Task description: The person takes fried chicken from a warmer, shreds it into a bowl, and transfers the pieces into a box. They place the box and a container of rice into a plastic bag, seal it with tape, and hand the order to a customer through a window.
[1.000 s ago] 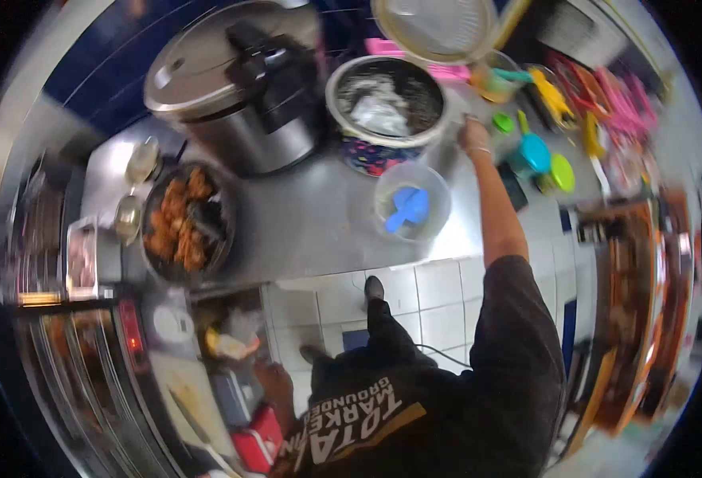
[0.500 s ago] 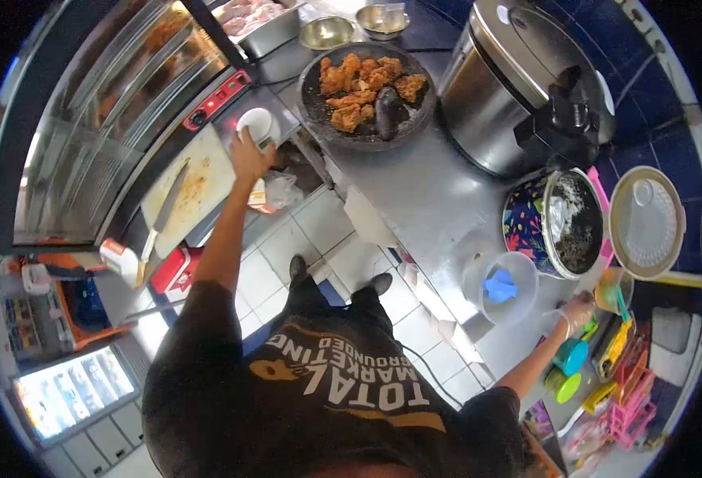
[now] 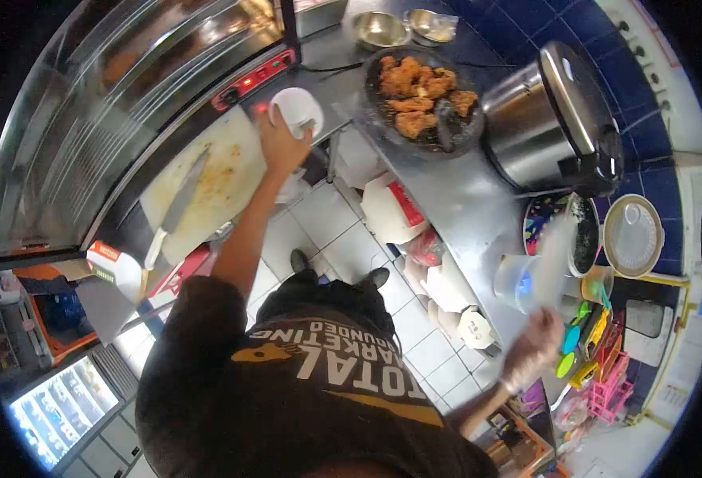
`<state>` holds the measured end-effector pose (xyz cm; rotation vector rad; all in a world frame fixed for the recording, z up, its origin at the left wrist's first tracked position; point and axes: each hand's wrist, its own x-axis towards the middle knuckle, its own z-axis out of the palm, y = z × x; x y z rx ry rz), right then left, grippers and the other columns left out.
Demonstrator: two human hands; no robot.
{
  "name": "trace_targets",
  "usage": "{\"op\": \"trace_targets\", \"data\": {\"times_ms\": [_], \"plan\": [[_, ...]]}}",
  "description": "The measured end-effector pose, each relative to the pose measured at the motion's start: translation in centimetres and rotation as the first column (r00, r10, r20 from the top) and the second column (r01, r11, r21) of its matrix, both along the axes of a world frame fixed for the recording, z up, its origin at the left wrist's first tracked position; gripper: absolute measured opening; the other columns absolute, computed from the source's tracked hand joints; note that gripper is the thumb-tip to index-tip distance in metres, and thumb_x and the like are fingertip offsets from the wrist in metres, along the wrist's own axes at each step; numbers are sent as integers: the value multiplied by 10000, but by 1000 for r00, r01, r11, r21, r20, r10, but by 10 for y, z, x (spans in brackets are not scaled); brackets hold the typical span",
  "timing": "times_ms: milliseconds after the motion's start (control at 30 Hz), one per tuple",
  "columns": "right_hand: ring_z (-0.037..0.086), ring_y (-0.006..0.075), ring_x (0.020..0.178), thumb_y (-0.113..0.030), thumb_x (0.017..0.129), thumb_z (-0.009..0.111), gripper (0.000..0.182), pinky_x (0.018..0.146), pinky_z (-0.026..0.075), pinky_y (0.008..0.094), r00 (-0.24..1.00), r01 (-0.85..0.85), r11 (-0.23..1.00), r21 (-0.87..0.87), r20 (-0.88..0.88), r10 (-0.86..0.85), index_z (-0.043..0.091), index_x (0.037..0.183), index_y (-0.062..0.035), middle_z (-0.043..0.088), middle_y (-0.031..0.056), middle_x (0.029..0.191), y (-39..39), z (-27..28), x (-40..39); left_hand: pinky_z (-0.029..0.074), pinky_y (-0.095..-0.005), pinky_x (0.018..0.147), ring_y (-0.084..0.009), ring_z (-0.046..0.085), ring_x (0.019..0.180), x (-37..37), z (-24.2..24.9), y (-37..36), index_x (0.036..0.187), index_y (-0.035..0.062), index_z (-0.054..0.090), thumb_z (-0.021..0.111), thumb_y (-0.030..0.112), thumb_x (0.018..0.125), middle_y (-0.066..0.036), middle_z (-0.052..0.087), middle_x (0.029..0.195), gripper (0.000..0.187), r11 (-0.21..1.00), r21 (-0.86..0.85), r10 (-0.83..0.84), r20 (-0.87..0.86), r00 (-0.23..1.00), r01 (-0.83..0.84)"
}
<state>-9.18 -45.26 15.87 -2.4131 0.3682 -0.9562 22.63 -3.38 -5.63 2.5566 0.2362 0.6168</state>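
My left hand (image 3: 284, 147) is closed on the rim of a small white bowl (image 3: 297, 110), at the counter corner beside the warming cabinet. Close by, a white cutting board (image 3: 227, 179) carries brown crumbs and a knife (image 3: 183, 195). On the right, my right hand (image 3: 535, 350), in a clear glove, grips a whitish, paddle-like utensil (image 3: 556, 255) that points upward and is smeared by motion. Behind it are a clear plastic tub (image 3: 514, 283) with something blue in it and a patterned pot (image 3: 586, 235).
A dark stone mortar (image 3: 466, 143) holds fried chicken pieces and a pestle (image 3: 446, 126). Next to it stands a steel rice cooker (image 3: 518, 115). The glass warming cabinet (image 3: 128, 119) borders the left. Folded boxes (image 3: 391, 211) sit under the counter; coloured utensils (image 3: 606, 327) crowd the right.
My right hand has come away from the containers on the right and now has the whitish utensil raised. My left hand has closed on the white bowl. The view has shifted.
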Motion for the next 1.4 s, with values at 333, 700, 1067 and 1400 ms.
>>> {"op": "trace_targets", "data": {"times_ms": [333, 700, 1067, 1400], "plan": [[598, 381, 897, -84, 852, 528, 161, 771, 488, 448, 547, -837, 520, -170, -229, 805, 607, 986, -39, 611, 188, 974, 267, -165, 328, 472, -420, 854, -324, 589, 1016, -96, 19, 66, 1237, -5, 448, 594, 50, 798, -215, 545, 1165, 466, 876, -476, -36, 92, 995, 75], [637, 353, 832, -126, 831, 622, 214, 716, 526, 417, 671, -742, 646, -182, -220, 708, 626, 1022, -29, 632, 175, 970, 289, -175, 349, 512, -403, 773, -319, 630, 945, -2, 2, 93, 1192, -22, 483, 656, 164, 779, -203, 626, 1005, 485, 838, -544, -85, -59, 995, 39], [655, 354, 853, -196, 771, 658, 252, 772, 513, 405, 675, -487, 780, 393, -397, 622, 673, 944, -13, 676, 196, 894, 270, -221, 373, 504, -496, 834, -442, 630, 934, 89, 17, 76, 1146, -4, 502, 593, 176, 769, -269, 655, 959, 428, 950, -233, 100, -401, 911, -206], [675, 292, 877, -288, 809, 673, 377, 797, 516, 368, 626, -437, 773, 461, -461, 629, 642, 1025, 19, 692, 184, 921, 275, -240, 371, 495, -505, 850, -454, 617, 951, 79, 24, 72, 1150, 10, 511, 556, 134, 756, -286, 643, 978, 415, 952, -228, 70, -493, 867, -207]]}}
